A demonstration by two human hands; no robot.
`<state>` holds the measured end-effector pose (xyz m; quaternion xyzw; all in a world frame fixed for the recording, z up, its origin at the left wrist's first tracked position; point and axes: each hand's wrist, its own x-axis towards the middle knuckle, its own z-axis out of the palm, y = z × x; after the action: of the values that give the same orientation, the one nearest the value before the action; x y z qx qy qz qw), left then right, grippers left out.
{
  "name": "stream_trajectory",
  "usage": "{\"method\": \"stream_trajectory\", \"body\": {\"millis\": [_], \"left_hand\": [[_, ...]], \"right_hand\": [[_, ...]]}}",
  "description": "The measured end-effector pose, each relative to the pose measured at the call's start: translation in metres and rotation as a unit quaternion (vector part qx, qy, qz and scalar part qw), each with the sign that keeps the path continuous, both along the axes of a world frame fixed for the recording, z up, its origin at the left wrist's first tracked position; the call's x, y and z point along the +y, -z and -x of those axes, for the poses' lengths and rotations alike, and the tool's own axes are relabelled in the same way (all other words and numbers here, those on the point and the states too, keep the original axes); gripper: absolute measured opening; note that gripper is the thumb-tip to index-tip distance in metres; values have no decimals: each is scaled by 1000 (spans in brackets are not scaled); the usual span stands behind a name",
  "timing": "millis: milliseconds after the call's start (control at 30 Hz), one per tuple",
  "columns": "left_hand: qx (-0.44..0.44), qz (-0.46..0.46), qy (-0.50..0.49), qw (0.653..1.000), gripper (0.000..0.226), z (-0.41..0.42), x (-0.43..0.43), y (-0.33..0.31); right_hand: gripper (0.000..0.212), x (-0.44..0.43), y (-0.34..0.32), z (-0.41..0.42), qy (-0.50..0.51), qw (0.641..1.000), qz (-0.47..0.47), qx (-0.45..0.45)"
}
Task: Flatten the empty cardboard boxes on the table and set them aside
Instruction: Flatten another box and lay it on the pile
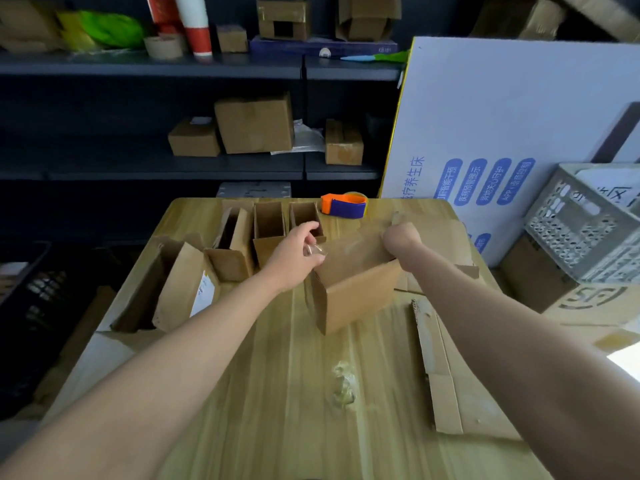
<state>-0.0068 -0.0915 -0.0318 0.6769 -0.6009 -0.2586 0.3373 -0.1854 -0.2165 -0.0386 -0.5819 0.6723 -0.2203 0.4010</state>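
**A:** Where do things stand, starting at the left?

**B:** Open boxes (194, 278) stand along the left and back of the table (263, 393), none flattened yet. Just beside them, the left hand (294, 251) has thumb and fingertips pinched together on a strip of clear tape (313, 250). That is at the top of the box (353, 289) being worked, which stands mid-table, tipped a little. The right hand (401, 237) is curled tight over that box's far top edge, bracing it.

**A:** So the step is stripping the seam?

**B:** I'd judge so. Pull the tape low and along the seam while the right hand pins the box, so the flap doesn't tear and the strip comes off whole.

**A:** Room to move?

**B:** There's bare wood in front, apart from a wad of tape (343, 382). To the right, flattened cardboard (450, 386) lies close along the table's edge — the natural place to set this one, squared up so the pile doesn't slide off. The tape dispenser (344, 204) sits at the back edge, well apart.
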Motion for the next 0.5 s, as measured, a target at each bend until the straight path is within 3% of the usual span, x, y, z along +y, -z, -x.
{"method": "stream_trajectory", "body": {"millis": [133, 167, 200, 300, 367, 433, 500], "left_hand": [[32, -12, -26, 999, 68, -12, 13, 11], [29, -15, -30, 999, 68, -14, 16, 15], [20, -21, -35, 999, 69, -17, 18, 19], [-17, -53, -55, 997, 65, -25, 26, 33], [-20, -76, -69, 995, 59, -29, 30, 43], [-11, -82, -72, 994, 51, -32, 33, 49], [-8, -80, -66, 995, 45, -34, 35, 54]], "right_hand": [[28, 24, 10, -8, -55, 997, -45, 13], [32, 27, 20, -10, -118, 986, -1, 117], [34, 31, 25, -12, -133, 977, 31, 164], [29, 33, 36, -20, -29, 998, -21, -52], [30, 36, 42, -24, -41, 997, -36, -61], [32, 37, 43, -26, -102, 994, -5, 35], [45, 37, 39, -27, -174, 966, 76, 175]]}}
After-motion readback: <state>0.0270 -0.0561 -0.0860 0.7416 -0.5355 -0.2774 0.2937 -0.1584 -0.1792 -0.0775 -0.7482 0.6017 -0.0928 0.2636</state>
